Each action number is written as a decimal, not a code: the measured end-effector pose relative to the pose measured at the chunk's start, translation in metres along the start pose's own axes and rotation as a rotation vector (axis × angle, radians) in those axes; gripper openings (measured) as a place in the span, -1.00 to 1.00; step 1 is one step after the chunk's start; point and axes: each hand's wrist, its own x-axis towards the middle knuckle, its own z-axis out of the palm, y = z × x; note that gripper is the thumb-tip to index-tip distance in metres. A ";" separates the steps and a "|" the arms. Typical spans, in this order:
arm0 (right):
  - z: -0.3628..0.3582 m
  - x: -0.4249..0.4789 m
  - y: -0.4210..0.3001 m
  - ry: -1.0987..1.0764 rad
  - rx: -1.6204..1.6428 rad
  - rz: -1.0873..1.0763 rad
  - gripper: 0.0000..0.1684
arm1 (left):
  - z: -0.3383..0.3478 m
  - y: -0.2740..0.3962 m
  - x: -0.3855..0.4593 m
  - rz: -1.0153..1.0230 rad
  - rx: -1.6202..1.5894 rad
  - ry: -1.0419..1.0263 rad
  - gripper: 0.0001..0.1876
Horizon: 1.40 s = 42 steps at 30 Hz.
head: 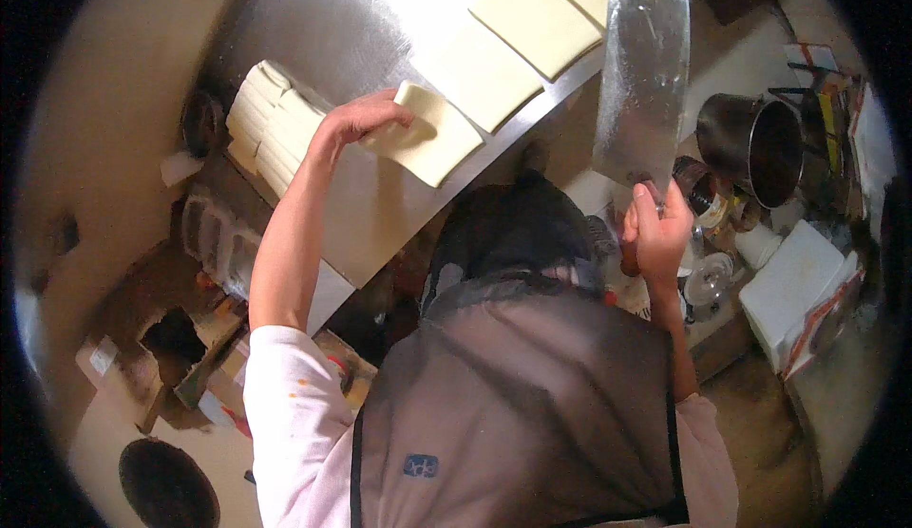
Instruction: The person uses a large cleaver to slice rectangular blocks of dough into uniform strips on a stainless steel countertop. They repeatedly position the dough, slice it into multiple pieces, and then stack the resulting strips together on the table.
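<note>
My left hand [367, 116] grips the upper left end of a pale, flat dough piece [434, 140], its thumb on top, over the front part of the steel worktop [320, 40]. In my right hand [659, 232] is the handle of a wide metal cleaver [645, 86], its broad blade pointing away from me, past the worktop's front edge. More flat rectangular dough pieces [538, 22] lie in a row along that edge, up to the top right. A stack of folded or layered dough [267, 125] rests at the left, partly behind my left forearm.
Right of the worktop are a dark metal pot [752, 147], jars and a white foam box [794, 286]. An open cardboard box [174, 346] stands at the lower left, with a dark round object [169, 482] below it. A wall runs along the left.
</note>
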 end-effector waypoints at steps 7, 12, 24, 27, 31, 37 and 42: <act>0.010 0.000 0.001 -0.003 -0.029 0.036 -0.86 | -0.005 -0.005 -0.048 -0.112 -0.428 -0.083 -0.48; 0.035 -0.022 -0.003 -0.022 -0.173 -0.034 -0.88 | 0.038 -0.128 -0.076 0.268 -1.367 -0.275 -0.33; 0.103 -0.045 -0.007 -0.149 -0.572 -0.216 -0.83 | 0.127 -0.151 -0.090 0.347 -1.395 0.433 -0.31; 0.101 -0.036 0.013 -0.166 -0.407 -0.044 -0.82 | 0.124 -0.143 -0.114 0.441 -0.417 0.952 -0.34; 0.107 -0.033 0.014 -0.152 -0.231 0.123 -0.81 | 0.108 -0.109 -0.118 0.678 0.442 0.764 -0.31; 0.109 -0.031 0.005 -0.064 -0.273 0.162 -0.80 | 0.095 -0.083 -0.071 0.707 0.881 0.580 -0.10; 0.100 -0.038 0.021 -0.010 -0.194 0.158 -0.78 | 0.082 -0.082 -0.062 0.595 0.841 0.746 -0.08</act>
